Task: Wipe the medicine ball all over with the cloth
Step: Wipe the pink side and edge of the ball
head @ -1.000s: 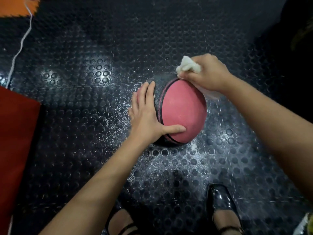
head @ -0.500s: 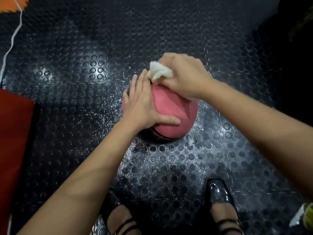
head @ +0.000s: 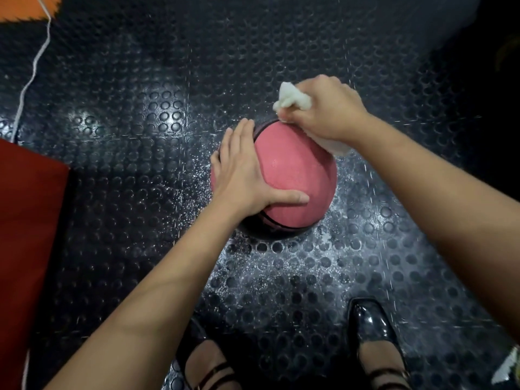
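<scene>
A pink medicine ball (head: 295, 175) with black seams sits on the black studded floor mat (head: 140, 136). My left hand (head: 244, 175) lies flat on the ball's left side, fingers straight and thumb stretched across the near face. My right hand (head: 329, 111) grips a bunched white cloth (head: 291, 98) and presses it on the ball's far top right edge. A corner of the cloth sticks up past my knuckles, and more of it shows below my wrist. The ball's underside is hidden.
A dark red mat (head: 28, 235) lies at the left edge and an orange one (head: 25, 7) in the far left corner. A white cord (head: 31, 71) runs down the left side. My two black shoes (head: 371, 336) stand near the bottom. White specks cover the floor around the ball.
My right hand slid the cloth left over the ball's top to meet my left fingers, then moved back to the far right edge. My left hand kept its place on the ball.
</scene>
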A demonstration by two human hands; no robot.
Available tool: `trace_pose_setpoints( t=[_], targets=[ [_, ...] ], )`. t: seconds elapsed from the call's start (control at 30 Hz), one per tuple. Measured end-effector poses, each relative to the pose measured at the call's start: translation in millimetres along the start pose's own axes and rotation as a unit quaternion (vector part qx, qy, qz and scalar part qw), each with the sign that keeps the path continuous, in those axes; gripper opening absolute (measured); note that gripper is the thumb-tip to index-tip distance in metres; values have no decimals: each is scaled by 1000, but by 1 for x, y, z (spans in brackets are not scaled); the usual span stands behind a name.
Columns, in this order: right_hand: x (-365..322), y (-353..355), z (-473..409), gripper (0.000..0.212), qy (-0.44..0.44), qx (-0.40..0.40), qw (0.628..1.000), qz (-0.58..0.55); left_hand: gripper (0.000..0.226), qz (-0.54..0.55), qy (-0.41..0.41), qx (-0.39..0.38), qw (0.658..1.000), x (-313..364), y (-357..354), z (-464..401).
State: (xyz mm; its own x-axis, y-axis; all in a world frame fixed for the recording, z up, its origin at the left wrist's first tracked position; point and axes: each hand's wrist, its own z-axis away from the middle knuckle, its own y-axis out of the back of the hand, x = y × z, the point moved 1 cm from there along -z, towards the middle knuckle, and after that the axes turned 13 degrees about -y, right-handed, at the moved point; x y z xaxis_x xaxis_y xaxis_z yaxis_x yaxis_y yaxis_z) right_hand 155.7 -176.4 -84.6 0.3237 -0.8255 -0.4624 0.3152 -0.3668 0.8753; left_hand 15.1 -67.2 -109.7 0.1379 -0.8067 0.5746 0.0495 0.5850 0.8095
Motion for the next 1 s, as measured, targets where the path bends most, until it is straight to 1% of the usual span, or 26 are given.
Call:
trace_pose_setpoints(
  t=[0.07,0.1,0.13,0.27,0.3,0.37,0.4,0.43,0.47,0.5,0.6,0.63,0.67,0.73,0.83,0.87,0.93,1.0],
  targets=[
    [-14,-7,10,34,61,3,998,11,154,-5,2,3,1000,0,-2,1],
    [-19,-8,15,32,77,-3,997,11,154,-6,2,7,1000,0,-3,3],
    [-17,-7,16,30,76,-7,997,9,154,-5,2,8,1000,-1,-3,5],
    [11,3,2,32,-33,-29,998,-34,156,8,4,15,1000,-4,-2,9],
    [9,2,3,32,-35,-20,999,-27,156,9,5,16,1000,-4,-1,8],
    [-9,-5,8,30,33,2,999,5,156,7,8,14,1000,-4,-1,6],
    [-20,-8,14,30,71,0,997,19,156,6,6,14,1000,-5,-2,7],
    [-27,-9,20,30,93,-4,995,24,156,7,3,16,1000,-7,-1,9],
    [-27,-8,21,30,93,-5,995,22,156,9,0,17,1000,-8,-1,11],
    [-19,-7,19,31,71,-10,997,11,156,11,-3,18,1000,-9,0,13],
    [22,-1,5,38,-47,-41,997,-52,155,22,0,20,1000,-11,1,16],
    [29,-1,4,39,-73,-39,995,-60,155,22,0,20,1000,-10,0,16],
    [29,-2,5,38,-76,-25,996,-50,155,21,-1,20,1000,-9,0,15],
    [13,-7,8,36,-38,2,999,-26,155,12,1,14,1000,-7,-2,13],
    [-22,-10,16,31,56,2,998,13,154,7,1,15,1000,-6,-3,14],
    [-24,-10,16,28,61,-4,998,9,154,9,-1,17,1000,-7,-2,14],
    [-7,-7,9,28,18,-36,999,-33,155,15,-4,23,1000,-11,-2,17],
    [15,-1,4,38,-38,-47,996,-67,155,22,-8,22,999,-10,-1,19]
  ],
)
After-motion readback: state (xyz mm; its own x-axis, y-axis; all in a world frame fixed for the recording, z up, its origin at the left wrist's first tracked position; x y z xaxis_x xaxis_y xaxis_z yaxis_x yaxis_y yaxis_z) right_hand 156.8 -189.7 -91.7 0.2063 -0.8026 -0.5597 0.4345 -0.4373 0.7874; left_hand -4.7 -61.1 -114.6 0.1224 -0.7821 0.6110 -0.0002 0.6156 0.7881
